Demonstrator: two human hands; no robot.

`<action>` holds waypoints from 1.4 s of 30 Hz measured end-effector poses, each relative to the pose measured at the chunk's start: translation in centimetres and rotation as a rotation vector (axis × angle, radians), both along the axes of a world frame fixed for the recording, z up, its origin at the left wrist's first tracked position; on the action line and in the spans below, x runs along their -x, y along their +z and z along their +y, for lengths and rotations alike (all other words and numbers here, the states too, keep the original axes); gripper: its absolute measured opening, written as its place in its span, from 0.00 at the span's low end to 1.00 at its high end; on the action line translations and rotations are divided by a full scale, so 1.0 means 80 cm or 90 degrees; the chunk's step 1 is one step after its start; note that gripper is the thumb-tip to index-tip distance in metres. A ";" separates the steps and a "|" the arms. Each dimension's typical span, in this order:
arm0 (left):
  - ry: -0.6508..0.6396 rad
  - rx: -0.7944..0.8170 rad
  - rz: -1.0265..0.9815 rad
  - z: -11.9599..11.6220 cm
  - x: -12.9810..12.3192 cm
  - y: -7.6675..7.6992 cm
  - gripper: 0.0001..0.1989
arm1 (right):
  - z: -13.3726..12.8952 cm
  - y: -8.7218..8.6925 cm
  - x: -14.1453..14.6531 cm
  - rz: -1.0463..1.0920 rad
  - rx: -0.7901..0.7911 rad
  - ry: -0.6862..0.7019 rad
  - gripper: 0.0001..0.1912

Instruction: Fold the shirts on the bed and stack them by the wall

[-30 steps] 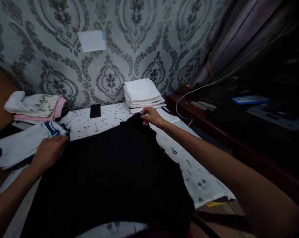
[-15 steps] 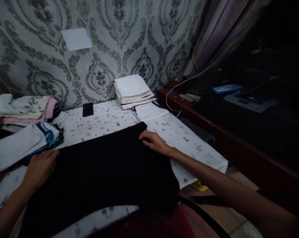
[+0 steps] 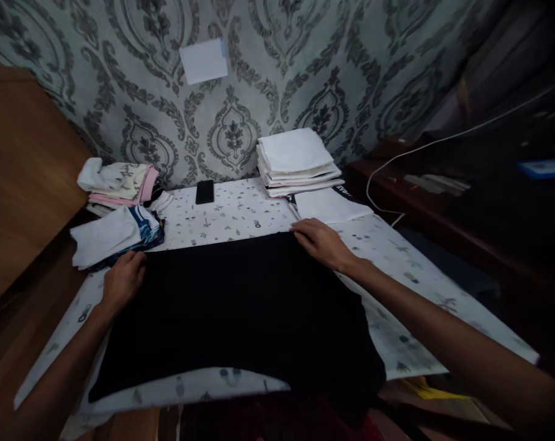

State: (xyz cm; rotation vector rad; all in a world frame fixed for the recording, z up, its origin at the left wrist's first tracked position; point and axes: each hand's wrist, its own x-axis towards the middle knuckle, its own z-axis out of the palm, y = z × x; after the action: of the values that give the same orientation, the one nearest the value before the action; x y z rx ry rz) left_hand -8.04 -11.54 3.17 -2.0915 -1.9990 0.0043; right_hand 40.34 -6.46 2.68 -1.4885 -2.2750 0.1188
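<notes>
While left hand (image 3: pixel 124 279) pinches black cloth (image 3: pixel 241 300) at its far left corner, fingers curled nearly closed, right hand (image 3: pixel 322 244) has its far right corner, fingers bent together, thumb hidden. Cloth lies flat across desk's (image 3: pixel 231 214) near edge; white stack (image 3: pixel 298 160) sits at far edge, phone (image 3: pixel 204 192) left of it.

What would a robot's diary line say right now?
left hand: on black cloth's far left corner | right hand: on its far right corner | black cloth: spread flat on white patterned tablecloth
</notes>
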 end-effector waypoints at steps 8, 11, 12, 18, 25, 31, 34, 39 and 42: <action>-0.074 0.122 -0.022 0.020 0.035 -0.001 0.19 | 0.037 0.000 -0.008 -0.173 0.168 -0.165 0.14; -0.080 0.106 -0.014 0.021 0.032 0.000 0.19 | 0.048 0.000 -0.017 -0.156 0.220 -0.160 0.11; -0.081 0.103 -0.005 0.019 0.029 0.001 0.19 | 0.051 0.000 -0.020 -0.154 0.229 -0.155 0.09; -0.083 0.095 0.030 0.006 0.014 0.004 0.19 | 0.051 0.003 -0.038 -0.167 0.166 -0.132 0.07; -0.078 0.094 0.013 0.008 0.024 0.001 0.22 | 0.050 -0.015 -0.045 -0.185 0.083 -0.102 0.06; -0.093 0.102 -0.197 0.014 0.040 0.026 0.28 | 0.056 -0.019 -0.044 -0.155 0.023 -0.082 0.09; -0.087 0.046 -0.248 0.023 0.021 0.023 0.27 | 0.056 -0.016 -0.034 -0.172 -0.004 -0.089 0.10; -0.139 0.069 -0.195 0.033 -0.006 -0.024 0.30 | 0.047 -0.012 -0.023 -0.147 0.072 -0.163 0.10; -0.149 0.057 -0.157 0.034 0.005 -0.044 0.30 | 0.035 -0.014 -0.032 -0.021 0.047 -0.199 0.14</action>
State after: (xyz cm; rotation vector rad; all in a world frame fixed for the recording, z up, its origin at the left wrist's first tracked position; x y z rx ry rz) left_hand -8.41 -8.79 -0.35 -2.4774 -1.8995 -0.2213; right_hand 42.90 -3.70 1.52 -1.8757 -2.0516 0.0875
